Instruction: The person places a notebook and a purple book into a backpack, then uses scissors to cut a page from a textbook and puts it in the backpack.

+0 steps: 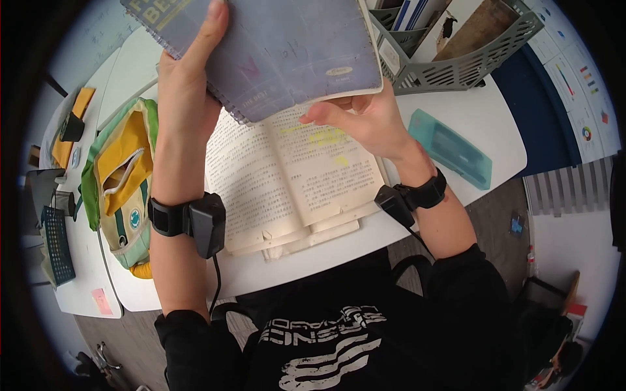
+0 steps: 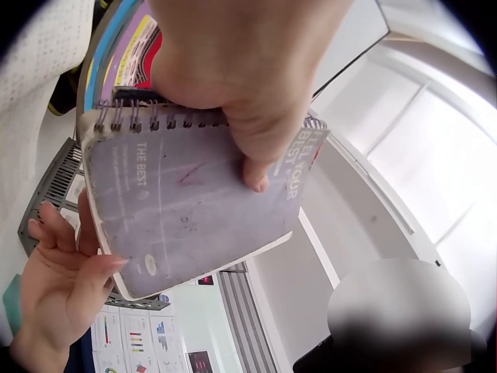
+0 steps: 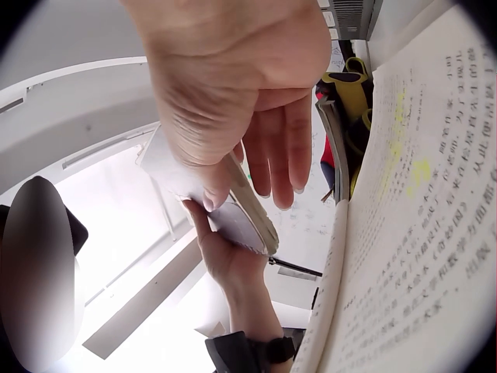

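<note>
A worn blue-grey spiral notebook (image 1: 293,49) is held up over an open book (image 1: 254,189) in the head view. My left hand (image 1: 189,85) grips it by the spiral-bound side, its thumb lying across the cover; the other fingers are hidden behind. By the notebook's lower corner is my right hand (image 1: 372,127), its thumb at the edge and its fingers partly behind. In the right wrist view those fingers (image 3: 276,148) extend nearly straight. The open book has printed pages with yellow highlighter marks (image 1: 326,137) and lies on more paper.
On the white table (image 1: 499,124), a teal pencil case (image 1: 450,150) lies to the right, near a grey file holder (image 1: 443,75) containing books. A green and yellow bag (image 1: 124,189) sits at left. Farther left stands a dark basket (image 1: 57,247).
</note>
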A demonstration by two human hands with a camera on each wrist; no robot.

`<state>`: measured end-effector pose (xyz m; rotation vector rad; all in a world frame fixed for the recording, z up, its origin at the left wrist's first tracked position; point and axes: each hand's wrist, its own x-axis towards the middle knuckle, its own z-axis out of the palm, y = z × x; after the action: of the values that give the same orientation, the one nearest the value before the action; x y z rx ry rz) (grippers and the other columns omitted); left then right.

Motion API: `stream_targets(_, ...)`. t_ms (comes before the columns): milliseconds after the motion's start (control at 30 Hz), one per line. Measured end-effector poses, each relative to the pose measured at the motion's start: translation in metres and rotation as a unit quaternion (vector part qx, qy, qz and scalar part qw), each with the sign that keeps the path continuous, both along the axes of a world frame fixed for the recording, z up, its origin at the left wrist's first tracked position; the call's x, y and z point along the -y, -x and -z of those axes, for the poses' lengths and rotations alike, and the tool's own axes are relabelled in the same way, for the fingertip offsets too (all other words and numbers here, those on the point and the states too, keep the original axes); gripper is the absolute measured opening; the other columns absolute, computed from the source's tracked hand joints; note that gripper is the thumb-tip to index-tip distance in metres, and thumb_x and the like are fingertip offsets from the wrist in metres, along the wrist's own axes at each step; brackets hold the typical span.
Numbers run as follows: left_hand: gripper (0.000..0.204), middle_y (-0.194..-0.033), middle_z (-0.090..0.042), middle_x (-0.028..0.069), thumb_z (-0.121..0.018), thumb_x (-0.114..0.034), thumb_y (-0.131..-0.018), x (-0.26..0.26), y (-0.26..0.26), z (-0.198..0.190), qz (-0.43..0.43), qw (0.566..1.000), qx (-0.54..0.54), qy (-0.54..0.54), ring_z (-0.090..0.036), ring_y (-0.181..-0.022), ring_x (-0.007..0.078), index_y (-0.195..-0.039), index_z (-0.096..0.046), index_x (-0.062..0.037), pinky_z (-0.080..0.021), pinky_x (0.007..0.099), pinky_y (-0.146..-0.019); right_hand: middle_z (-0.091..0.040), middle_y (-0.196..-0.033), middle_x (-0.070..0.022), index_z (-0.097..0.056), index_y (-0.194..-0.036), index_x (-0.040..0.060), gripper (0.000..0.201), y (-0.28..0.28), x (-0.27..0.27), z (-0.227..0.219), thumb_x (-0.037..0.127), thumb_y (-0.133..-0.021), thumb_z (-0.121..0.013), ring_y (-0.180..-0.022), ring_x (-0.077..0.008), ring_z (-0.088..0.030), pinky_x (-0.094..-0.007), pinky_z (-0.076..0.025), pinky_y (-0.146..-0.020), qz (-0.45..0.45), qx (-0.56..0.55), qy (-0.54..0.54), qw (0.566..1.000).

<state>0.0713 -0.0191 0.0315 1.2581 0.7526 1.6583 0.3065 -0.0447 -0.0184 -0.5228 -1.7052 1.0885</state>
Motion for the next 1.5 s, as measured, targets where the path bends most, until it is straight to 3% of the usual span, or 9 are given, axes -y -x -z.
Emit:
stream_targets(300, 0.046, -0.119, -0.066, 0.0086, -0.071, -0.031, -0.095, -0.001, -0.003, -0.001, 0.037, 0.998, 0.033, 0.030, -0.066, -0.107, 0.0171, -0.128, -0.059, -0.0021, -0.056, 0.0339, -0.092, -0.076, -0.090, -0.0090, -0.071, -0.103, -0.0012, 0.015, 0.004, 0.011, -0.004, 0.008, -0.091, -0.073, -0.080, -0.0171, -0.074, -0.0281, -0.060, -0.071, 0.008, 0.000, 0.037, 0.999)
stream_targets(800, 0.060, -0.117, -0.064, 0.0155, -0.078, -0.033, -0.088, 0.010, -0.024, -0.007, -0.016, 1.000, -0.006, 0.011, -0.067, -0.106, 0.0233, -0.130, -0.055, 0.0034, -0.056, 0.0361, -0.091, -0.074, -0.092, -0.0115, -0.070, -0.105, -0.0045, 0.021, 0.004, 0.013, -0.005, 0.010, -0.090, -0.075, -0.076, -0.0191, -0.074, -0.0289, -0.059, -0.066, 0.025, -0.009, 0.055, 0.998)
stream_targets(933, 0.063, -0.117, -0.064, 0.0152, -0.081, -0.033, -0.086, 0.022, -0.031, -0.016, 0.030, 0.998, 0.007, 0.046, -0.066, -0.106, 0.0236, -0.129, -0.054, 0.0029, -0.056, 0.0360, -0.090, -0.073, -0.098, -0.0130, -0.064, -0.114, -0.0045, 0.029, 0.005, 0.010, 0.000, 0.013, -0.092, -0.073, -0.077, -0.0197, -0.073, -0.0292, -0.059, -0.065, -0.013, -0.025, 0.011, 1.000)
stream_targets(1033, 0.048, -0.111, -0.067, 0.0127, -0.083, -0.023, -0.083, 0.026, -0.042, -0.012, 0.042, 0.996, 0.042, 0.067, -0.067, -0.098, 0.0219, -0.118, -0.062, 0.0020, -0.056, 0.0351, -0.084, -0.070, -0.106, -0.0142, -0.056, -0.124, -0.0038, 0.038, 0.007, 0.016, -0.002, 0.015, -0.094, -0.071, -0.080, -0.0200, -0.073, -0.0299, -0.059, -0.065, -0.070, -0.093, 0.106, 0.988)
stream_targets(1133, 0.046, -0.110, -0.068, 0.0121, -0.083, -0.021, -0.083, 0.032, -0.053, -0.010, 0.010, 0.995, 0.030, 0.094, -0.067, -0.097, 0.0212, -0.117, -0.062, 0.0006, -0.056, 0.0354, -0.083, -0.068, -0.109, -0.0137, -0.052, -0.128, -0.0032, 0.044, 0.014, 0.016, -0.003, 0.017, -0.094, -0.071, -0.082, -0.0210, -0.073, -0.0291, -0.059, -0.061, -0.019, -0.113, 0.138, 0.984)
stream_targets(1300, 0.047, -0.118, -0.065, 0.0095, -0.074, -0.028, -0.091, 0.031, -0.048, -0.008, 0.009, 0.989, 0.065, 0.135, -0.063, -0.107, 0.0187, -0.125, -0.058, -0.0007, -0.052, 0.0339, -0.091, -0.067, -0.106, -0.0127, -0.048, -0.132, -0.0011, 0.047, 0.022, 0.005, 0.010, 0.015, -0.093, -0.069, -0.076, -0.0180, -0.072, -0.0266, -0.056, -0.046, 0.054, -0.194, 0.112, 0.973)
stream_targets(1400, 0.049, -0.127, -0.062, 0.0082, -0.059, -0.039, -0.099, 0.024, -0.038, -0.002, 0.050, 0.986, 0.112, 0.117, -0.058, -0.118, 0.0185, -0.132, -0.054, -0.0025, -0.044, 0.0349, -0.104, -0.067, -0.106, -0.0124, -0.049, -0.132, 0.0002, 0.045, 0.013, 0.015, -0.007, 0.017, -0.094, -0.066, -0.073, -0.0154, -0.071, -0.0264, -0.054, -0.044, -0.016, -0.191, 0.231, 0.954)
stream_targets(1467, 0.051, -0.134, -0.058, 0.0077, -0.041, -0.044, -0.106, 0.021, -0.032, 0.001, 0.094, 0.974, 0.163, 0.126, -0.053, -0.126, 0.0199, -0.137, -0.050, -0.0039, -0.036, 0.0365, -0.111, -0.068, -0.105, -0.0124, -0.049, -0.131, 0.0000, 0.043, 0.014, 0.013, -0.004, 0.018, -0.095, -0.065, -0.073, -0.0151, -0.071, -0.0263, -0.054, -0.044, -0.015, -0.195, 0.237, 0.952)
stream_targets(1500, 0.051, -0.134, -0.058, 0.0077, -0.041, -0.044, -0.106, 0.018, -0.032, 0.002, 0.094, 0.974, 0.162, 0.124, -0.053, -0.126, 0.0199, -0.137, -0.050, -0.0039, -0.036, 0.0365, -0.111, -0.068, -0.104, -0.0123, -0.050, -0.130, -0.0001, 0.042, 0.014, 0.012, -0.003, 0.019, -0.096, -0.065, -0.073, -0.0149, -0.071, -0.0262, -0.054, -0.045, -0.012, -0.199, 0.245, 0.949)
